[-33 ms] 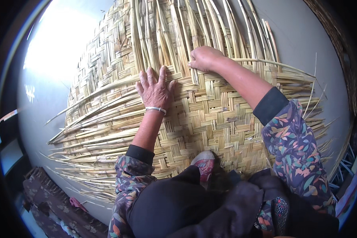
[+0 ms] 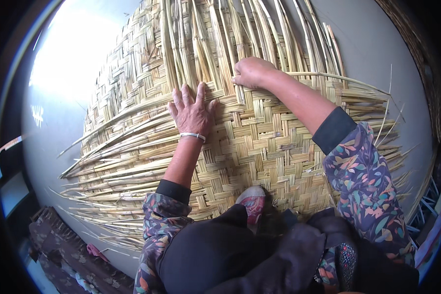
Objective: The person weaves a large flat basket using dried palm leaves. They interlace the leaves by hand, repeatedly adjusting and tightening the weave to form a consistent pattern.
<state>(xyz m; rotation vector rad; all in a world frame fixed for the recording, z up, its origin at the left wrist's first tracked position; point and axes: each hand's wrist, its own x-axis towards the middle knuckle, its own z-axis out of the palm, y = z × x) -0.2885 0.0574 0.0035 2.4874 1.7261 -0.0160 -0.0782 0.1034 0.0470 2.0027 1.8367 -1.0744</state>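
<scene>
A large woven reed mat [image 2: 279,147] lies beneath both my hands, its strips crossing in pale yellow-green bands. My left hand [image 2: 192,111] rests flat on the weave with its fingers spread, a white band round the wrist. To its right, my right hand [image 2: 252,72] is closed, thumb and fingers pinching a reed strip [image 2: 240,94] whose end sticks out below the fist. Long loose upright reeds [image 2: 196,44] run away from me above both hands. A crosswise reed [image 2: 345,77] extends rightward from behind my right forearm.
Unwoven reed ends fan out over the grey floor [image 2: 384,54] at both sides. My patterned shoe [image 2: 253,203] stands at the mat's near part. Dark brown patterned cloth [image 2: 73,250] lies at lower left. Blue rods [image 2: 426,210] show at the right edge.
</scene>
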